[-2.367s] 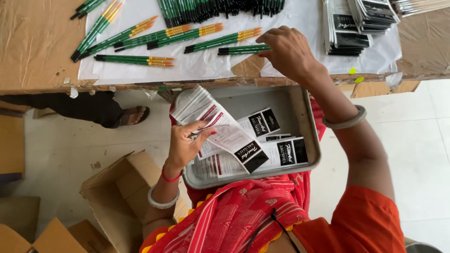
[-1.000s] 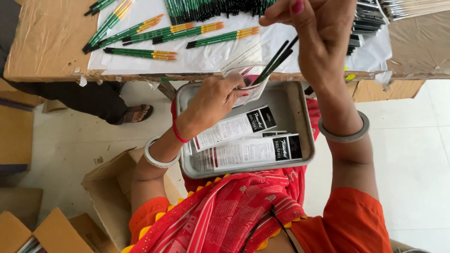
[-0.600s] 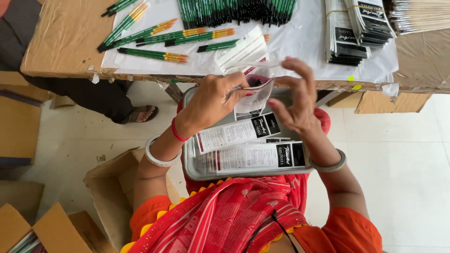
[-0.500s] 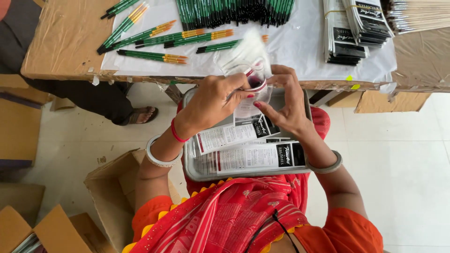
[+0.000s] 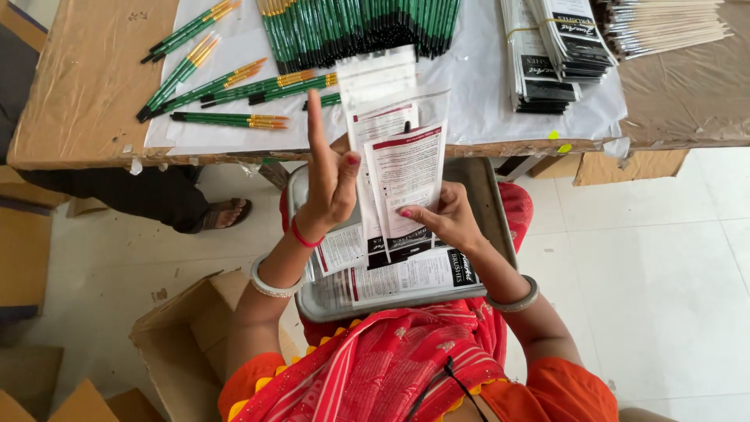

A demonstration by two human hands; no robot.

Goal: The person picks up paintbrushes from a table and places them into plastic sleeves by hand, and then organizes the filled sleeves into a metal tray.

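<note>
Hands up over the lap tray (image 5: 500, 227), between the person and the desk (image 5: 86, 86) edge. Right hand (image 5: 445, 219) pinches the lower end of a clear printed packet (image 5: 402, 176), thumb on the front face, packet held upright with its top overlapping the white sheet (image 5: 484, 74) on the desk. Left hand (image 5: 332, 176) sits just beside the packet's left edge, index finger pointing straight up, other fingers loosely curled, not gripping anything I can make out. More flat packets (image 5: 406, 273) lie stacked in the tray under both hands. On the desk: dense row of green-handled brushes (image 5: 359, 31) at the top, loose green brushes (image 5: 226, 86) spread to the left, banded packet stack (image 5: 555, 47) to the right, bundle of pale sticks (image 5: 672, 23) far right. Open cardboard box (image 5: 187, 336) on the floor by the left elbow
</note>
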